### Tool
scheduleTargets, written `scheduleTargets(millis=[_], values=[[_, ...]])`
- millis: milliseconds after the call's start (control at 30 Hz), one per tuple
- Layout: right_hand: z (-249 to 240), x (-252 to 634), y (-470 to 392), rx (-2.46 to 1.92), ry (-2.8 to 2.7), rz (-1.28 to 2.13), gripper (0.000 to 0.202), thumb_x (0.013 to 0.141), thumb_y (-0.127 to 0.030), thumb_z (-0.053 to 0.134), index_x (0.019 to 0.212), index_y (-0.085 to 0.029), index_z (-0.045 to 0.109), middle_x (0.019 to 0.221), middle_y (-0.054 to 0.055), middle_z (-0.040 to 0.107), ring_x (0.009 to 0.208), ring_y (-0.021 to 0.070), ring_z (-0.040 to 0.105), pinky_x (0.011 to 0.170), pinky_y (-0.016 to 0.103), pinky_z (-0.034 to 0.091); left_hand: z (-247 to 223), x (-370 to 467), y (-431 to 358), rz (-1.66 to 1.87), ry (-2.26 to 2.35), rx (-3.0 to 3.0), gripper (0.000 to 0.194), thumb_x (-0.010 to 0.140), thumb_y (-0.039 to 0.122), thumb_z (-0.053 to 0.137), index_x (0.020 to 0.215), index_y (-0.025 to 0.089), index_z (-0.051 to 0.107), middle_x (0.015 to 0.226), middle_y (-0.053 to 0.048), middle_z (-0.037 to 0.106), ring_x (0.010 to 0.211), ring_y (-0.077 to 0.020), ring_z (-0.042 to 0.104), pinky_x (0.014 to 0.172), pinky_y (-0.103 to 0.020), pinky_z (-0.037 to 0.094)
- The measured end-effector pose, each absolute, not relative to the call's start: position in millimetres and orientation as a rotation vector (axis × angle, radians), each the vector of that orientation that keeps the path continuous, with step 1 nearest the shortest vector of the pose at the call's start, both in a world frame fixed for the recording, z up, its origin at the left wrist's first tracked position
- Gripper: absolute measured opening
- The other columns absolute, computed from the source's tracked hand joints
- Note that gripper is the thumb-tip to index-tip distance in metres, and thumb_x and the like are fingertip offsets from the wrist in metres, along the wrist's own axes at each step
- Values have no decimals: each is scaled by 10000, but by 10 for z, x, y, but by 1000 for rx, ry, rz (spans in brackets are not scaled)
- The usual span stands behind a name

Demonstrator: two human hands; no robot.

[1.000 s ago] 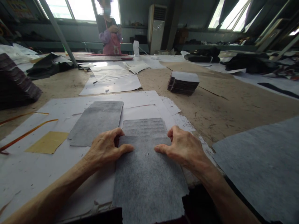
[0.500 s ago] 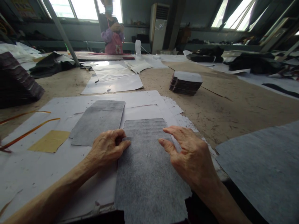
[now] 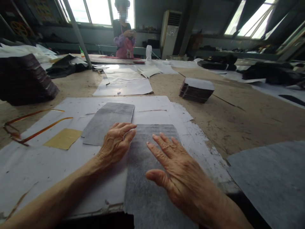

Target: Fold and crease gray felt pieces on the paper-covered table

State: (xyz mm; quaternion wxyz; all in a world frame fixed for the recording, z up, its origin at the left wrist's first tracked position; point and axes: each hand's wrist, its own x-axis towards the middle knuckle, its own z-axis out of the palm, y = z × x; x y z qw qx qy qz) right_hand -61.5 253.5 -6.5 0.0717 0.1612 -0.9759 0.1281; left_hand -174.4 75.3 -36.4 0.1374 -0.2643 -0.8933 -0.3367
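A long grey felt-like fabric piece (image 3: 143,187) with pressed ridges across its far end lies in front of me, its near end reaching past the table edge. My right hand (image 3: 181,171) rests flat on its right half, fingers spread and thumb out to the left. At its upper left edge is my left hand (image 3: 116,140), open, with the fingers stretched forward and the thumb beside them at the border. Just beyond the left hand lies a second, shorter grey fabric piece (image 3: 109,119) with similar ridges. My right hand covers part of the long piece.
White board (image 3: 100,190) lies under the work. Left are eyeglasses (image 3: 45,127), a tan paper square (image 3: 63,139) and a tall dark stack (image 3: 26,79). A smaller stack (image 3: 196,90) stands ahead. Grey fabric (image 3: 269,178) lies right. A person (image 3: 125,38) stands across the table.
My right hand has gone from hovering with curved fingers at the right edge to lying spread on the fabric. The left fingers have straightened along the edge. The view has shifted slightly left.
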Motion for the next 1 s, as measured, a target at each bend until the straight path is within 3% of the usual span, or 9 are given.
scheduleTargets(millis=[100, 300, 500, 700, 833, 1000], values=[[-67, -638, 2527, 444, -2828, 353, 613, 869, -596, 246, 1348, -230, 357, 1442, 51, 254, 1339, 271, 160, 1087, 531, 144, -403, -1779, 774, -979, -2533, -890, 364, 874, 336, 382, 1067, 151, 629, 1103, -69, 634, 1056, -219, 512, 957, -406, 381], [-121, -666, 2538, 639, -3083, 383, 589, 898, -544, 244, 1338, -173, 375, 1419, 64, 304, 1324, 237, 228, 1088, 467, 212, -449, -1884, 822, -943, -2642, -1145, 394, 887, 341, 334, 1065, 155, 632, 1147, -56, 624, 1150, -206, 484, 1024, -412, 332], [-79, -653, 2486, 505, -2885, 362, 604, 881, -561, 284, 1345, -182, 358, 1426, 74, 291, 1340, 265, 170, 1083, 534, 164, -440, -1892, 832, -985, -2699, -1135, 467, 895, 327, 249, 1080, 115, 622, 1179, -72, 603, 1152, -174, 491, 1037, -355, 321], [-66, -600, 2517, 635, -3028, 424, 635, 892, -563, 222, 1323, -129, 394, 1407, 96, 318, 1319, 242, 243, 1086, 471, 222, -429, -1873, 845, -954, -2729, -1092, 455, 882, 321, 246, 1042, 160, 640, 1158, -44, 619, 1150, -175, 494, 1034, -383, 321], [-95, -614, 2536, 440, -2834, 371, 689, 869, -603, 225, 1358, -128, 324, 1423, 108, 285, 1336, 256, 186, 1091, 511, 167, -427, -1862, 852, -925, -2729, -1095, 460, 889, 313, 241, 1064, 141, 630, 1175, -53, 607, 1166, -182, 478, 1037, -378, 317], [-158, -560, 2565, 605, -3115, 382, 674, 871, -591, 262, 1348, -121, 341, 1424, 100, 270, 1326, 254, 214, 1088, 481, 209, -466, -1861, 862, -886, -2716, -1109, 475, 893, 299, 233, 1061, 101, 630, 1160, -89, 613, 1148, -196, 491, 1039, -377, 310]])
